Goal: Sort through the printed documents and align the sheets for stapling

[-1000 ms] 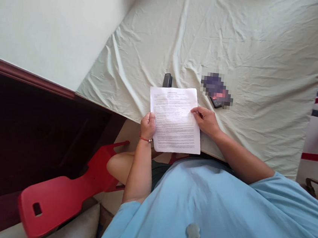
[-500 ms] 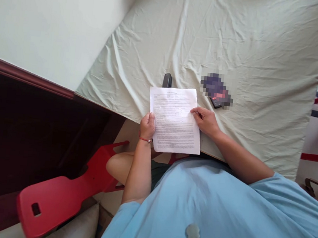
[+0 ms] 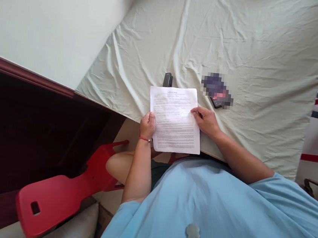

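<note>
Paper, printed and face up, lies over the near edge of the desk, its lower part reaching past that edge toward the body; we find the print too small to read. Left hand has its grip clamped on the paper's left margin, thumb on top; a red bracelet rings that wrist. Right hand reaches over the right margin, fingertips together on the page; we cannot tell whether this grip pinches the paper. Just beyond the top edge we note a black object, partly covered by the paper. Phone lies to the right, near the right hand, mostly blurred out. Wrinkled pale cloth covers the desk. Farther out, we log a red chair at lower left.
</note>
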`<state>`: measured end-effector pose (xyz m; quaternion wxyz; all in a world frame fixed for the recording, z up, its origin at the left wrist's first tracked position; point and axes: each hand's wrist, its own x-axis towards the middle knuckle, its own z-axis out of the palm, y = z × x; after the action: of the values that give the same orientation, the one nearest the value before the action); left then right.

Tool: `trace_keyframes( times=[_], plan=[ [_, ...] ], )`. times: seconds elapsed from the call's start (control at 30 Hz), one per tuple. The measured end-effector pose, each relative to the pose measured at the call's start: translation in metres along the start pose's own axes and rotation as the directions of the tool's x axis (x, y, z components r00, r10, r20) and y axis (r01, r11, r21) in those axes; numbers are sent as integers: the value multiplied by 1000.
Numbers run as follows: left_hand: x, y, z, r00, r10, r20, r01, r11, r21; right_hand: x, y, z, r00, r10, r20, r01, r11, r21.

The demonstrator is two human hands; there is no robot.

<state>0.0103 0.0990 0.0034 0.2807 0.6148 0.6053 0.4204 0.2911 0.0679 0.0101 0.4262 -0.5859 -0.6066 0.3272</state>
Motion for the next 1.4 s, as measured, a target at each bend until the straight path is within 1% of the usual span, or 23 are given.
trace_keyframes(
  times=[0.2, 0.47, 0.73, 0.93, 1.1, 1.27, 1.4],
  plan=[
    [1, 0, 0, 1000, 12, 4, -12, 1000, 4, 0, -2, -2, 1000, 6, 16, -6, 1000, -3],
    [0, 2, 0, 1000, 0, 4, 0, 1000, -12, 0, -2, -1, 1000, 18, 14, -18, 1000, -17],
    [0, -7, 0, 1000, -4, 19, 4, 1000, -21, 1, -1, -1, 1000, -2, 12, 2, 1000, -3],
    [1, -4, 0, 1000, -6, 2, 6, 1000, -3, 1, -1, -2, 1000, 14, 18, -14, 1000, -12],
    [0, -4, 1, 1000, 12, 2, -12, 1000, -9, 2, 0, -2, 999, 38, -16, -39, 998, -47],
    [0, -4, 1, 1000, 21, 1, -21, 999, -26, 5, 1, -1, 994, 76, -76, -77, 997, -8],
    [-1, -4, 1, 1000, 21, -4, -21, 1000, -20, 5, 1, -1, 994, 89, -57, -91, 996, -28]
  ],
)
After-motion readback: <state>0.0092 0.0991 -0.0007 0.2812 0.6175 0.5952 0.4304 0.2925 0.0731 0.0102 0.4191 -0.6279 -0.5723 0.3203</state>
